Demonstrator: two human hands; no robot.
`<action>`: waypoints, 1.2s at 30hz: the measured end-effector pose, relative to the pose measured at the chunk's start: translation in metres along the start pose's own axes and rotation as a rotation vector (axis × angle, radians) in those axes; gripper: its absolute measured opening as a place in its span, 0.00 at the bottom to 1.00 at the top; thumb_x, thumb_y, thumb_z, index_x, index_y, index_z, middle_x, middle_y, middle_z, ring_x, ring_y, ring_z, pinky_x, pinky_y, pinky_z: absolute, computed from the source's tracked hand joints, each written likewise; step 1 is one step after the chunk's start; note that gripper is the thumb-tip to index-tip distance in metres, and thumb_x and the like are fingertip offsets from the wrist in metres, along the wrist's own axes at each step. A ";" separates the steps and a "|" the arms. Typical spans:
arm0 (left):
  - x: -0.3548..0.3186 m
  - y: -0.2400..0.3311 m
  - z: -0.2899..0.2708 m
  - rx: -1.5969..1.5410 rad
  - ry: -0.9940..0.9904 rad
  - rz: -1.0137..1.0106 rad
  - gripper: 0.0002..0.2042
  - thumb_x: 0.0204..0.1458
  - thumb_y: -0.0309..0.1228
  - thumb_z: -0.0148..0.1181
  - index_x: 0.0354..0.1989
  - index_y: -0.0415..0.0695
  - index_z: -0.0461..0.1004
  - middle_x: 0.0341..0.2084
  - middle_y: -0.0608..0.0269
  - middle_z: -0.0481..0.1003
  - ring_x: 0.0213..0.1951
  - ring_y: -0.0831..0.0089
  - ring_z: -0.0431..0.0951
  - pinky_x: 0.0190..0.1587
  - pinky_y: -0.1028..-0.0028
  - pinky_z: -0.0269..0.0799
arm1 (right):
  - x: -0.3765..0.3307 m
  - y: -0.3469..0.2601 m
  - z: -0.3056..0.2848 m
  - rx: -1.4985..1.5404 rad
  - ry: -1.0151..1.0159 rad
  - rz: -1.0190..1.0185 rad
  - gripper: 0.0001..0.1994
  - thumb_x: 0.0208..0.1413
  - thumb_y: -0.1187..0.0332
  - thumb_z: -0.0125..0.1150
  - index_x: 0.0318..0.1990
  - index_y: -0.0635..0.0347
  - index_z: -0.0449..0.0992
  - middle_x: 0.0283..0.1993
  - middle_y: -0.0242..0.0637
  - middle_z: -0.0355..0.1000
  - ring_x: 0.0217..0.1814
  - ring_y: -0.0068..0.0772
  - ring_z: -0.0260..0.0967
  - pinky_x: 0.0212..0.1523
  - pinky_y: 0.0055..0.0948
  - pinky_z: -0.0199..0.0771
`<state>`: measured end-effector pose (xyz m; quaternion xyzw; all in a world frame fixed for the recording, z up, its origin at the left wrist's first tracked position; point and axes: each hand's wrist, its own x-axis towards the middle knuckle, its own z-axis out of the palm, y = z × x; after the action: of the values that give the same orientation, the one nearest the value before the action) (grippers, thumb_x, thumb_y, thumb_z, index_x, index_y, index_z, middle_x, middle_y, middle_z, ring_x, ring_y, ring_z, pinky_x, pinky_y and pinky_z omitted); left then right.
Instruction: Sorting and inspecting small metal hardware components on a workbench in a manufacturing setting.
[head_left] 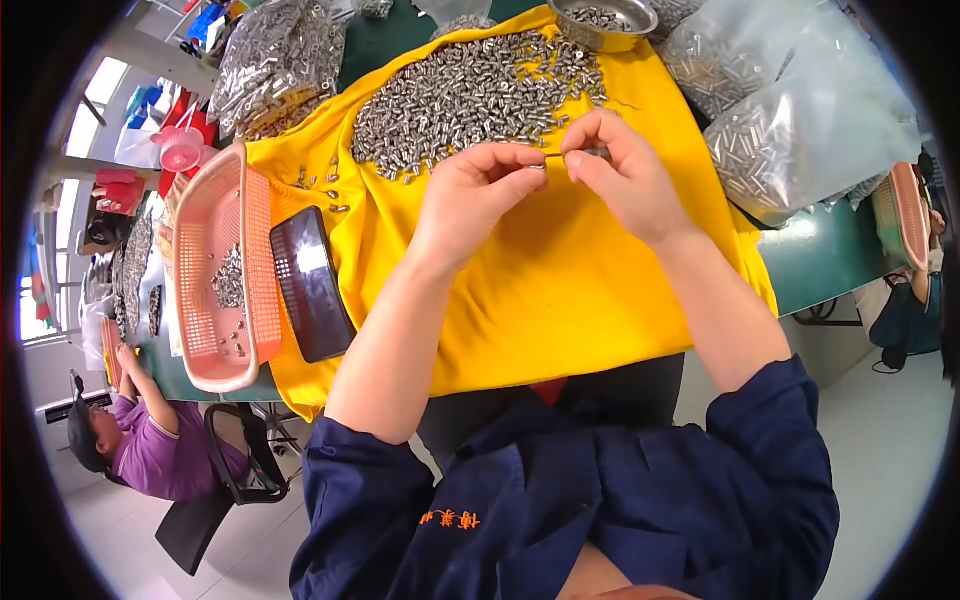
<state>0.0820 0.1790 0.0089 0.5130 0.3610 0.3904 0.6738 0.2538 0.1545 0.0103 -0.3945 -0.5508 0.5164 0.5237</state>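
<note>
My left hand and my right hand meet above a yellow cloth. Thumb and forefinger of the left pinch a small shiny metal piece, mostly covered by the fingertips. A thin dark pin spans the small gap between the hands, its right end in my right fingertips. Under those right fingers a bit of metal also shows, too hidden to name. Just beyond the hands spreads a heap of small metal cylinders, with a few loose ones off to its left.
Left of the cloth stands a pink basket with some metal pieces, beside a black tray. Plastic bags of metal parts flank the heap; a metal bowl sits at the back. A seated person works at far left.
</note>
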 end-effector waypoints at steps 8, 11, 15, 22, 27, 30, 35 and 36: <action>0.000 -0.001 0.008 -0.052 0.003 0.026 0.07 0.44 0.19 0.56 0.34 0.36 0.71 0.28 0.64 0.73 0.32 0.79 0.72 0.38 0.83 0.69 | -0.007 -0.009 -0.002 -0.194 -0.014 -0.083 0.02 0.48 0.75 0.49 0.30 0.60 0.65 0.28 0.25 0.61 0.31 0.13 0.56 0.31 0.15 0.60; 0.000 -0.001 0.007 -0.038 -0.002 0.045 0.07 0.44 0.19 0.56 0.34 0.36 0.71 0.28 0.64 0.73 0.32 0.79 0.73 0.37 0.83 0.69 | -0.006 -0.005 -0.001 -0.204 0.012 -0.092 0.03 0.47 0.74 0.50 0.30 0.61 0.65 0.26 0.26 0.62 0.29 0.14 0.56 0.29 0.17 0.60; 0.001 -0.003 0.009 0.002 0.018 0.070 0.06 0.44 0.19 0.57 0.32 0.36 0.72 0.28 0.64 0.73 0.31 0.81 0.72 0.36 0.84 0.68 | -0.006 -0.005 0.001 -0.381 0.009 -0.214 0.03 0.46 0.74 0.50 0.30 0.62 0.65 0.24 0.31 0.63 0.25 0.19 0.58 0.27 0.19 0.61; 0.001 -0.003 0.009 0.239 0.067 0.158 0.08 0.42 0.17 0.56 0.33 0.35 0.72 0.29 0.62 0.74 0.32 0.78 0.73 0.38 0.81 0.70 | -0.009 -0.008 0.011 -0.545 0.070 -0.250 0.03 0.45 0.75 0.50 0.28 0.61 0.63 0.21 0.38 0.63 0.21 0.32 0.61 0.22 0.26 0.60; 0.000 0.001 0.009 0.317 0.040 0.054 0.05 0.44 0.20 0.56 0.31 0.35 0.72 0.27 0.64 0.73 0.31 0.80 0.72 0.36 0.82 0.69 | -0.008 -0.002 0.008 -0.551 0.068 -0.266 0.03 0.45 0.75 0.50 0.29 0.62 0.63 0.21 0.37 0.63 0.21 0.30 0.61 0.23 0.25 0.61; -0.001 0.008 0.009 0.628 0.087 0.135 0.04 0.46 0.21 0.54 0.31 0.36 0.71 0.27 0.65 0.73 0.32 0.81 0.72 0.36 0.83 0.68 | -0.007 0.000 0.001 -0.465 0.065 -0.257 0.04 0.46 0.74 0.50 0.30 0.62 0.64 0.22 0.33 0.63 0.23 0.22 0.59 0.24 0.22 0.60; 0.005 0.001 -0.001 0.503 0.142 0.166 0.07 0.48 0.21 0.52 0.35 0.36 0.71 0.28 0.65 0.73 0.33 0.81 0.72 0.37 0.83 0.68 | -0.005 -0.005 -0.003 -0.307 0.135 -0.076 0.02 0.49 0.73 0.50 0.30 0.61 0.65 0.24 0.26 0.62 0.25 0.14 0.56 0.26 0.17 0.58; 0.005 0.001 -0.001 0.613 0.096 0.205 0.07 0.48 0.21 0.51 0.36 0.36 0.71 0.29 0.66 0.73 0.33 0.81 0.72 0.38 0.83 0.67 | -0.005 -0.005 -0.002 -0.323 0.115 -0.053 0.02 0.49 0.74 0.50 0.30 0.61 0.65 0.24 0.27 0.63 0.25 0.15 0.56 0.26 0.17 0.59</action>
<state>0.0831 0.1840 0.0097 0.7066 0.4396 0.3532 0.4275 0.2571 0.1494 0.0145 -0.4877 -0.6059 0.3840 0.4976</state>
